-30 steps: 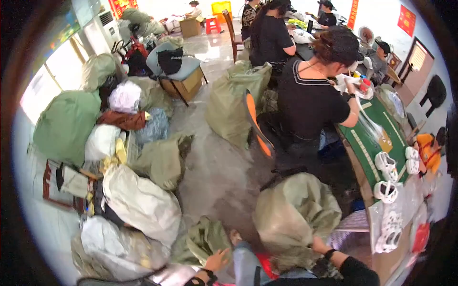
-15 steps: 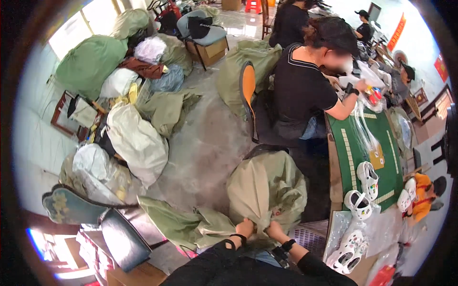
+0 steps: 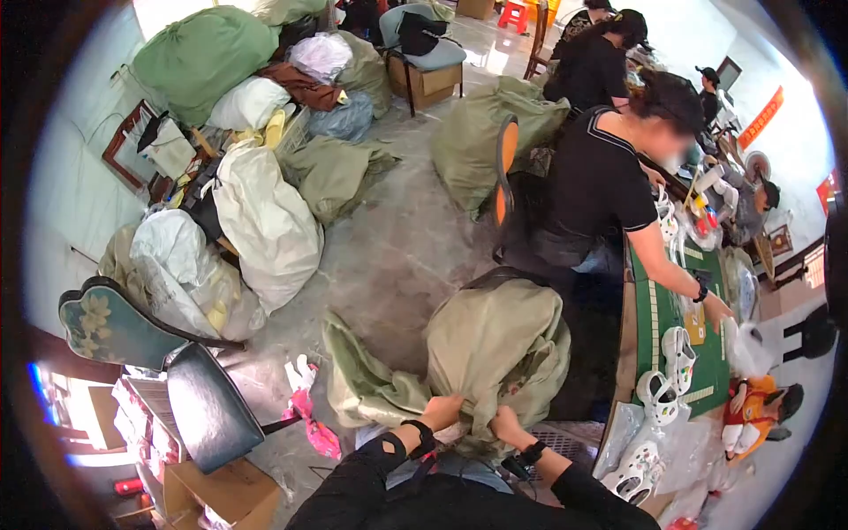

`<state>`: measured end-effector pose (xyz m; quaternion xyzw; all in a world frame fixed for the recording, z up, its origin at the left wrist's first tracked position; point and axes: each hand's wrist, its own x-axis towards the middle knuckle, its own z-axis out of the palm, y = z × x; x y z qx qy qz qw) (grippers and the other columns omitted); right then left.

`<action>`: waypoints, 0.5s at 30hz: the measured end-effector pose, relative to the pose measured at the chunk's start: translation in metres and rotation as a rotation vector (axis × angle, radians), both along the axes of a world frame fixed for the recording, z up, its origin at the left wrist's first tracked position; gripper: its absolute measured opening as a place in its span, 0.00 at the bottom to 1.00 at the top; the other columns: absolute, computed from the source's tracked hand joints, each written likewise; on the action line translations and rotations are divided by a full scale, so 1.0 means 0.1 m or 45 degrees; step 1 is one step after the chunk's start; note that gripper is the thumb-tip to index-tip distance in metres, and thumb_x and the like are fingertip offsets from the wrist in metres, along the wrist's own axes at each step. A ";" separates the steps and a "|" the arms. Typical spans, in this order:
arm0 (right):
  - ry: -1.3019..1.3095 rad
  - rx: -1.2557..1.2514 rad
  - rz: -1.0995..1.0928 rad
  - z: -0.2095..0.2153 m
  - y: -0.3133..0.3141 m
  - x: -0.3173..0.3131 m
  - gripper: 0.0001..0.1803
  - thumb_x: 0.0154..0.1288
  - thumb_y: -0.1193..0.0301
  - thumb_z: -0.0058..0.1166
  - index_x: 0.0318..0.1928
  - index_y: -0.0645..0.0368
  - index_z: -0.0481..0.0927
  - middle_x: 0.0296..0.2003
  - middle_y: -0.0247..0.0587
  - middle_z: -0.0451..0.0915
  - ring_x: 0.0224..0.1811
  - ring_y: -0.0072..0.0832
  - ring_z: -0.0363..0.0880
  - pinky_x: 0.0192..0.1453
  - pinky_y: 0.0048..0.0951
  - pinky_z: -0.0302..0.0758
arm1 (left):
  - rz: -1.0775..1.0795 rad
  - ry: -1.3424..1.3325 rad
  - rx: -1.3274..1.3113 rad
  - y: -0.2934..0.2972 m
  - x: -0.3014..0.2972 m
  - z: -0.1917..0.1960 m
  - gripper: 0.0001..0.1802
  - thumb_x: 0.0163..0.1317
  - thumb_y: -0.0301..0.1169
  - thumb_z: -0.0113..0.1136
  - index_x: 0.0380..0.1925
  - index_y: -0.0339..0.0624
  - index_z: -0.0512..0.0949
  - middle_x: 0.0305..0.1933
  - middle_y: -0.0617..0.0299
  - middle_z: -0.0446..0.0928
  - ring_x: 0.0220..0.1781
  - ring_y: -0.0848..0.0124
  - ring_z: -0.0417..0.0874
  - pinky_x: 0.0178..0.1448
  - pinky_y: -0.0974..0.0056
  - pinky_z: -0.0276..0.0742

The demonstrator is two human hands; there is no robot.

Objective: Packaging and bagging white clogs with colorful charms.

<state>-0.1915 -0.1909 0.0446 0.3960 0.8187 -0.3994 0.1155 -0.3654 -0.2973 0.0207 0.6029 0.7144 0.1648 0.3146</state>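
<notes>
Both hands bunched into the mouth of the olive woven sack [image 3: 495, 349], which sits on the floor just beside the green table's [image 3: 643, 300] near edge. My left hand [image 3: 439, 412] is fisted on a fold of cloth, my right hand [image 3: 507, 425] pinches the rim next to it. Best to hold both grips tight and spread them evenly, keeping clear of the white shoes [image 3: 669, 364] on the table.
</notes>
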 end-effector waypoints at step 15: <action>0.583 -0.255 0.135 0.89 -1.21 -1.54 0.24 0.49 0.76 0.59 0.50 0.63 0.73 0.48 0.44 0.76 0.51 0.37 0.73 0.58 0.35 0.65 | 0.184 -0.234 0.193 -1.20 -1.45 0.42 0.12 0.47 0.24 0.49 0.35 0.37 0.69 0.35 0.48 0.74 0.37 0.49 0.77 0.39 0.50 0.74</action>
